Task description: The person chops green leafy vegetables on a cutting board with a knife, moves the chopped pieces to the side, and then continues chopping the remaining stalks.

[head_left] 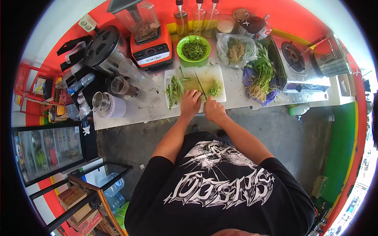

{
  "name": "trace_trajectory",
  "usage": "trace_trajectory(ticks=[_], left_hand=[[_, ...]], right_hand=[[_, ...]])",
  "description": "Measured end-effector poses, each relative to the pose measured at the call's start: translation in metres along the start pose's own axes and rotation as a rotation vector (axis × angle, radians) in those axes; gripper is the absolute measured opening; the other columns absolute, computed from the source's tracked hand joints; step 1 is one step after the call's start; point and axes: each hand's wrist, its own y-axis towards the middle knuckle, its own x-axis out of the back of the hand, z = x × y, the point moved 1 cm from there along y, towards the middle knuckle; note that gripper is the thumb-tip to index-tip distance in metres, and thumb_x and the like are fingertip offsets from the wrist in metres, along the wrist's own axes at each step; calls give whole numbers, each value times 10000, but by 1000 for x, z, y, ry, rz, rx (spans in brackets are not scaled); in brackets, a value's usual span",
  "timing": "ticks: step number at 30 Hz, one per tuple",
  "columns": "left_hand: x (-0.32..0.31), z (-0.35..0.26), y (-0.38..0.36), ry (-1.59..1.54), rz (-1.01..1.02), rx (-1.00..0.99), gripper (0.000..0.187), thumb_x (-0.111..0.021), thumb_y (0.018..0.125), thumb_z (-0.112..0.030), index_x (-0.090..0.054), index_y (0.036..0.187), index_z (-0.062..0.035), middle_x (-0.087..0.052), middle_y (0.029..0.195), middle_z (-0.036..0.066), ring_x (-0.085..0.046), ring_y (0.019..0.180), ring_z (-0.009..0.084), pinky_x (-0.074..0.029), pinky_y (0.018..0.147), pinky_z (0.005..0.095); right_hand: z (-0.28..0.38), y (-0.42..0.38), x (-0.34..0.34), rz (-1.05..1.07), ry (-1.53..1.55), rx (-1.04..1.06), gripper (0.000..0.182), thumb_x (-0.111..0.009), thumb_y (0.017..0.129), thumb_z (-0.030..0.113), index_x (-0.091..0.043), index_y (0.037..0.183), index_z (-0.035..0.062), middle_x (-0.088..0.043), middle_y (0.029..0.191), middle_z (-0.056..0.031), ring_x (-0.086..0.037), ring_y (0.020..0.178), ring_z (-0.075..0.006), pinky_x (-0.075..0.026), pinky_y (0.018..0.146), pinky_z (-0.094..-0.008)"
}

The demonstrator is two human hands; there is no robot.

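A white cutting board lies near the front edge of the counter. My right hand is wrapped round the handle of a knife, its blade pointing away from me across the board. Just left of the blade, my left hand presses down with bent fingers on greens that it mostly hides. Long leafy stalks spread over the board's left side. To the right of the knife sits a small heap of chopped green pieces. Behind the board stands a lime-green bowl filled with chopped greens.
An orange blender stands behind the board to the left, near plastic cups and a steel pot. On the right are a bag of roots, a bundle of leafy greens and a gas stove. Pump bottles line the wall.
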Motion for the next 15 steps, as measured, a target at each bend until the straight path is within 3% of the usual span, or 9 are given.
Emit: trace_trajectory(ticks=[15], left_hand=[[0,4,2,-44,7,33,228,-656,837,-88,-677,1060,-49,-674,1085,100,-589,1033,331,-449,915,462]], right_hand=[[1,-3,-8,-7,-4,-45,308,-495,1017,240,-476,1145,-39,-707,1038,-296,-689,995,-481,-545,892,-533]])
